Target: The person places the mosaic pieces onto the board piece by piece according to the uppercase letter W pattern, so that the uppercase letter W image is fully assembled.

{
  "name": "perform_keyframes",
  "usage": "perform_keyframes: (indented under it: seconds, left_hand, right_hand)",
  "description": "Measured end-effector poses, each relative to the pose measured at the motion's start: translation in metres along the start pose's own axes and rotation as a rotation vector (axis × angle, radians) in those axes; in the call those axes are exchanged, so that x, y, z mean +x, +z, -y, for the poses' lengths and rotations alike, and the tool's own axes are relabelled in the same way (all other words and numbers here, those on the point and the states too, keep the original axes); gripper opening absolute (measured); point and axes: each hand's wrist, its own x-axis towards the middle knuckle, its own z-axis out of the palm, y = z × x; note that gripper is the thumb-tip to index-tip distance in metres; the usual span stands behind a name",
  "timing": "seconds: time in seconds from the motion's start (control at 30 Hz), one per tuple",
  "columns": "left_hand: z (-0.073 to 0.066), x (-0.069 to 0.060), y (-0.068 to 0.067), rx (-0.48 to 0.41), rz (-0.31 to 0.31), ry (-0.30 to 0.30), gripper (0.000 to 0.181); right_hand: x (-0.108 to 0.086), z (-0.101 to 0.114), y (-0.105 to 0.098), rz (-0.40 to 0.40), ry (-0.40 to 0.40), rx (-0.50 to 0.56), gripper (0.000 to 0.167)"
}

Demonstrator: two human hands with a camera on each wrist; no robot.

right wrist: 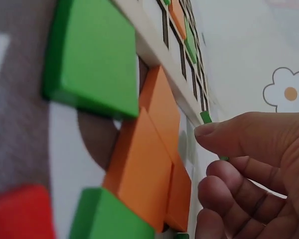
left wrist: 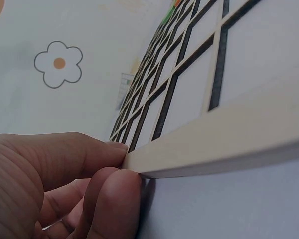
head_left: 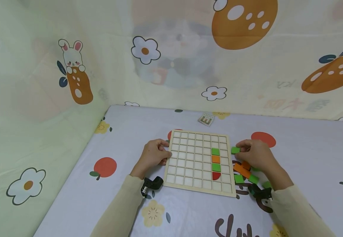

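A wooden grid board (head_left: 201, 191) lies on the table between the hands. One of its columns holds a green tile (head_left: 215, 151), an orange tile (head_left: 216, 159), another green tile and a red tile with a rounded edge (head_left: 216, 176). At the left edge my left hand (head_left: 153, 153) pinches the board's rim (left wrist: 219, 139) between thumb and finger. Just off the right edge, my right hand (head_left: 254, 154) pinches a green square tile (head_left: 235, 150) by thumb and fingertips. The right wrist view shows only a narrow part of that tile (right wrist: 206, 117).
Right of the board lie loose orange pieces (head_left: 242, 170) and several green tiles (head_left: 238, 179); a red piece (right wrist: 20, 214) shows in the right wrist view. Behind the board is a small card with a grid pattern (head_left: 206, 119). Patterned cloth walls (head_left: 177, 75) stand behind and left.
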Motion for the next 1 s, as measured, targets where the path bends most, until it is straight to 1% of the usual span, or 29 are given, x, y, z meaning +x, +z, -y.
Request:
perform_keyframes:
  seconds: [0.23,0.47,0.57,0.73,0.93,1.0]
  left_hand:
    - [0.002,0.001,0.0,0.007,-0.009,-0.003,0.029]
    - [0.002,0.001,0.001,0.01,-0.013,0.0,0.029]
    - [0.002,0.001,0.001,0.009,-0.013,-0.001,0.029]
    - [0.001,0.001,0.001,0.007,-0.011,-0.001,0.029]
    - [0.002,0.002,0.001,0.007,-0.01,0.005,0.029]
    - [0.002,0.002,0.001,0.006,-0.009,0.005,0.029]
  right_hand:
    - [-0.011,0.008,0.011,0.0,0.0,0.043,0.037]
    - [-0.024,0.023,0.022,0.035,0.011,0.08,0.036]
    - [-0.029,0.029,0.026,0.044,-0.003,0.089,0.033]
    - [-0.038,0.037,0.033,0.054,-0.057,0.087,0.029]
    - [-0.045,0.044,0.041,0.072,-0.051,0.116,0.025]
    - [-0.046,0.045,0.043,0.072,-0.063,0.119,0.024]
